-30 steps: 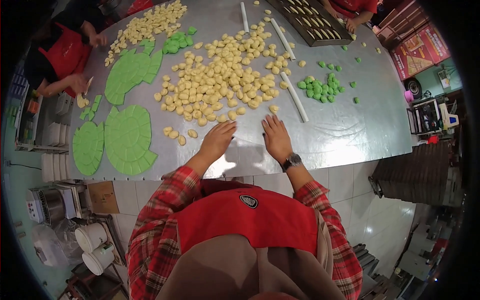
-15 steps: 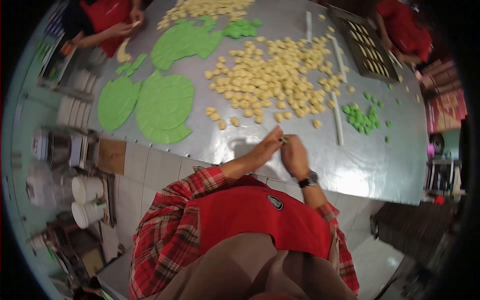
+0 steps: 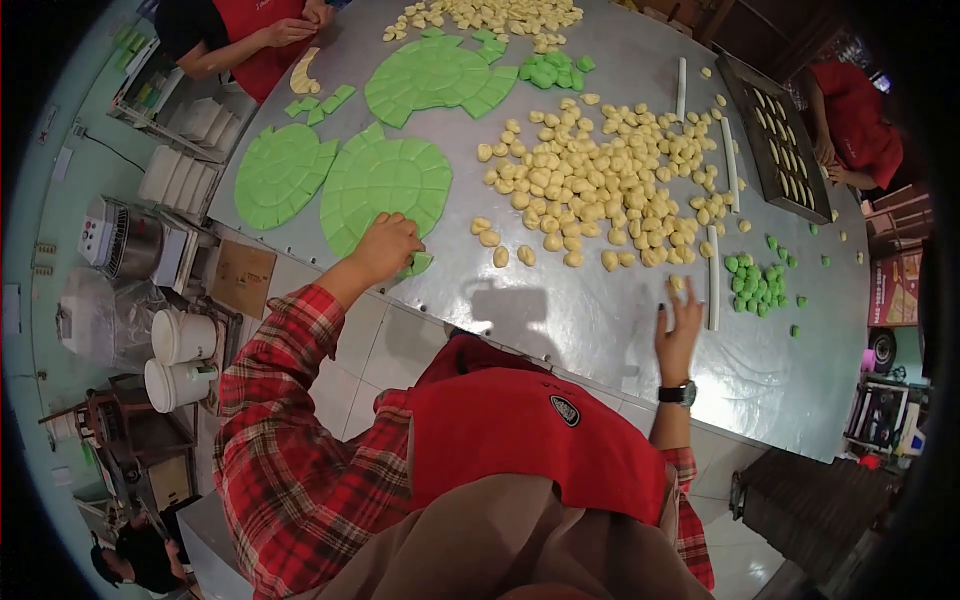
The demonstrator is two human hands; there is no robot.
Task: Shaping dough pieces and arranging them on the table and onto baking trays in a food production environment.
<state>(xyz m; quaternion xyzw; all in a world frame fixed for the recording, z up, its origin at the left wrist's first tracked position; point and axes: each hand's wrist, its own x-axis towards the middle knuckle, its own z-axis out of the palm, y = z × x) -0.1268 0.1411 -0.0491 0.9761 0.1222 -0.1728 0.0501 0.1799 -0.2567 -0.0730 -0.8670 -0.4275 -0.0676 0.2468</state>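
My left hand [image 3: 388, 246] rests at the lower right edge of a round green dough sheet [image 3: 385, 190] that is scored into pieces. Its fingers are bent and closed on the dough there; the fingertips are partly hidden. Beside that hand a green dough piece [image 3: 421, 263] shows at the edge. Farther right, my right hand [image 3: 680, 330] is stretched out with its thumb and fingers apart. Its fingertips are at a single yellow dough ball [image 3: 677, 284] on the metal table [image 3: 590, 320]. A large heap of yellow dough balls [image 3: 590, 185] lies beyond my hands.
More scored green sheets [image 3: 280, 175] lie at the left and back. White rods [image 3: 713, 278] lie right of the heap, near small green dough balls [image 3: 757, 285]. A dark tray [image 3: 775, 135] holds rows of pale shaped pieces. Two co-workers in red [image 3: 255, 35] stand across the table.
My hands, together over the table edge before, have parted: the left moved to the green sheet, the right to the lone yellow ball. The small thing between my fingers is no longer seen. The view shifted.
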